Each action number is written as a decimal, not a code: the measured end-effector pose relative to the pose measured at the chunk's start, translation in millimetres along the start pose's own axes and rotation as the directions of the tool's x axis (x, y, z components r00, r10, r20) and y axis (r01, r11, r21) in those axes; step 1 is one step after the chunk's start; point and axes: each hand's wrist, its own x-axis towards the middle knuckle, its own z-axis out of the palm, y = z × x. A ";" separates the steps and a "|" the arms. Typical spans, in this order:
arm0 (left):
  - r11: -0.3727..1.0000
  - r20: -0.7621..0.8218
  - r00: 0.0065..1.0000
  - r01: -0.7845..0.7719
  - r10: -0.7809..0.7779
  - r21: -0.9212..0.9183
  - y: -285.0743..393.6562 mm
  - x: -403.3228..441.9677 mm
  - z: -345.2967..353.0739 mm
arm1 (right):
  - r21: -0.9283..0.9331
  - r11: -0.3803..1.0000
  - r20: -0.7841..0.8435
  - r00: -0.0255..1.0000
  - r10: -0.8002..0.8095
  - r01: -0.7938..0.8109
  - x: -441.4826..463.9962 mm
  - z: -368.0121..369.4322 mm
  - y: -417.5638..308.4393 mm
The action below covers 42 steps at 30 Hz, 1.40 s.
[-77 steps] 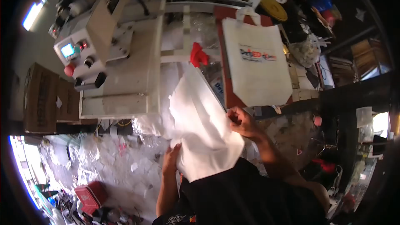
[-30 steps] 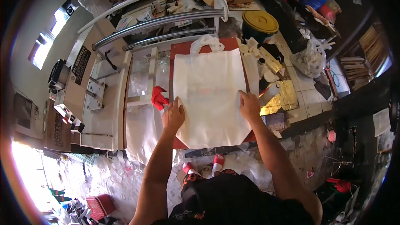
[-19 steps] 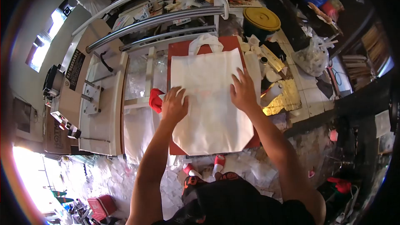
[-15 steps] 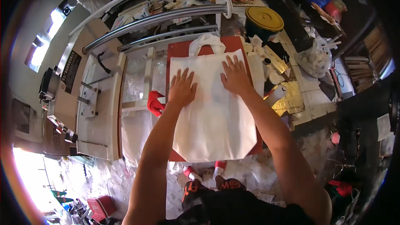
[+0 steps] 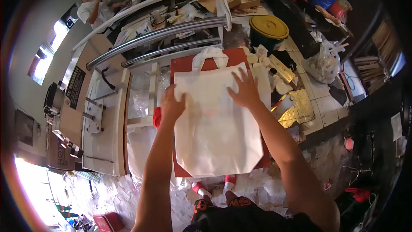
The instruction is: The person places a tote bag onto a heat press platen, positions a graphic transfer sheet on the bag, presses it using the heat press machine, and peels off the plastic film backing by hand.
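Observation:
A white tote bag [image 5: 219, 133] lies flat on a red board [image 5: 179, 65], its looped handle [image 5: 210, 55] at the far end. My left hand [image 5: 172, 105] is at the bag's upper left edge, thumb apart from the fingers; it holds nothing that I can see. Spread over the upper right part of the bag is my right hand [image 5: 245, 89], fingers apart. A faint reddish patch shows through the bag's middle. Just left of my left hand, a piece of red cloth [image 5: 157, 117] is partly hidden by the wrist.
A machine frame with metal rollers [image 5: 159, 38] stands at left and behind the board. At right are a yellow-lidded bucket [image 5: 269, 28], several small containers, gold foil [image 5: 300, 109] and a plastic bag [image 5: 324, 60]. Another person [image 5: 92, 8] is at the back left. Scraps litter the floor.
My left hand has slid left and a little down to the bag's edge, covering more of the red cloth. My right hand's fingers have lifted and spread slightly. The view has shifted.

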 end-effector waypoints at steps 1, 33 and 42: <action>0.995 -0.057 0.994 0.097 -0.098 -0.029 13.9 -19.9 -32.8 | 0.142 0.989 -0.203 0.979 -0.019 0.048 -16.8 -5.3 10.6; 0.558 0.218 0.752 0.622 -0.623 -0.550 -30.8 -320.7 -129.6 | 0.711 0.137 0.200 0.384 0.901 -0.690 -327.3 -21.3 84.2; 0.561 0.555 0.263 0.677 -0.789 0.477 -147.3 -734.4 -202.7 | 0.106 0.812 0.432 0.762 0.483 -0.574 -438.1 186.0 -40.9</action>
